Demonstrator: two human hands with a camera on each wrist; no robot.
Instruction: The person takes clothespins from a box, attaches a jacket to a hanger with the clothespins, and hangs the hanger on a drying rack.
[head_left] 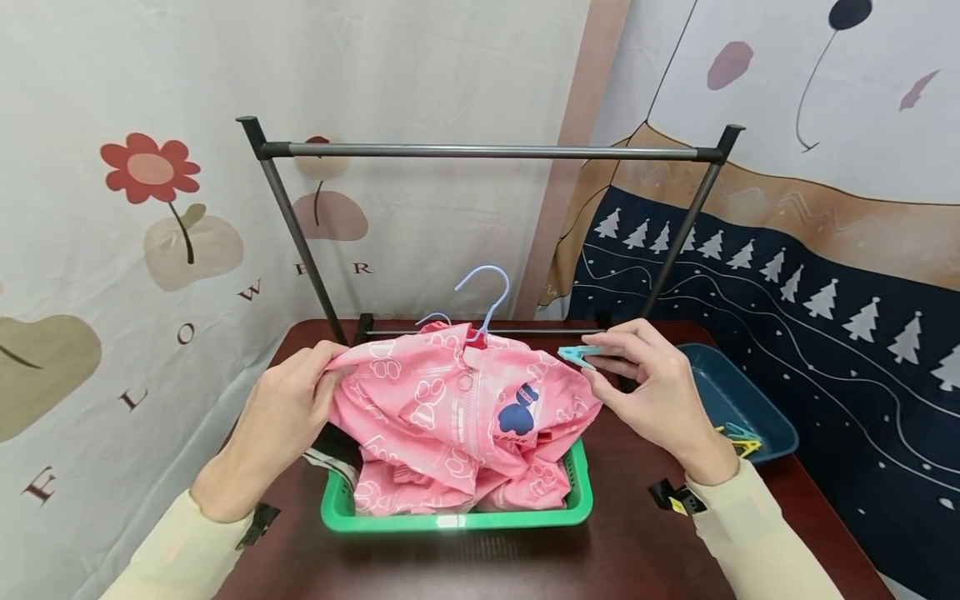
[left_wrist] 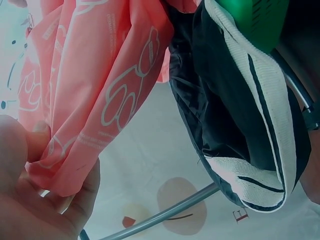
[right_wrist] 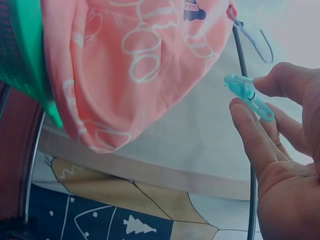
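Note:
A pink zip-front jacket [head_left: 427, 400] with white outline prints and a navy bear patch hangs on a light purple hanger [head_left: 491, 302], its lower part gathered in the green basket [head_left: 457, 522]. My left hand [head_left: 288, 417] pinches the jacket's left shoulder between thumb and fingers, as the left wrist view also shows. Beside the jacket's other shoulder, my right hand [head_left: 656, 387] holds a turquoise clothespin [right_wrist: 246, 92] between thumb and fingertips. In the right wrist view the clothespin is apart from the cloth.
A dark rack with a horizontal bar [head_left: 480, 152] stands behind the basket. Black cloth with white striped trim [left_wrist: 245, 110] hangs over the basket's left side. To the right, a blue tray [head_left: 738, 400] holds yellow and turquoise clothespins. A second hanger hook [head_left: 433, 317] shows behind the jacket.

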